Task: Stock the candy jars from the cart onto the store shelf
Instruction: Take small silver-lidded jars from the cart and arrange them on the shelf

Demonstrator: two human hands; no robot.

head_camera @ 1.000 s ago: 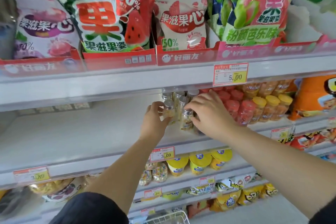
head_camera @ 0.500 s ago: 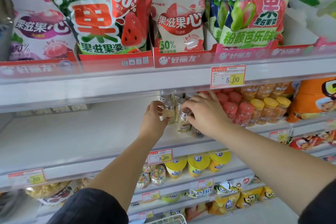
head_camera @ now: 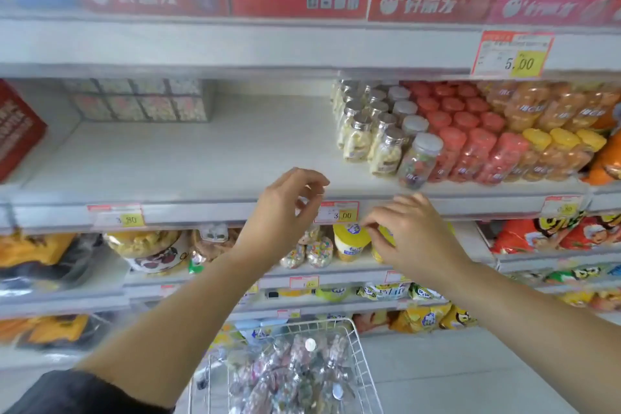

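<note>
Several clear candy jars with silver lids stand in rows on the white middle shelf, beside pink-lidded jars. Both hands hang in front of the shelf's front edge, below and left of the jars. My left hand has loosely curled fingers and holds nothing. The fingers of my right hand are relaxed, and this hand holds nothing either. The wire cart at the bottom centre holds several more clear jars.
Yellow-lidded jars and an orange bag fill the shelf's right end. A red box and a patterned box sit at its left and back. Price tags line the shelf edge. Snack bags crowd the shelves above and below.
Both hands have let go of the silver-lidded jars and drawn back down off the shelf. The view has tilted downward, showing the cart.
</note>
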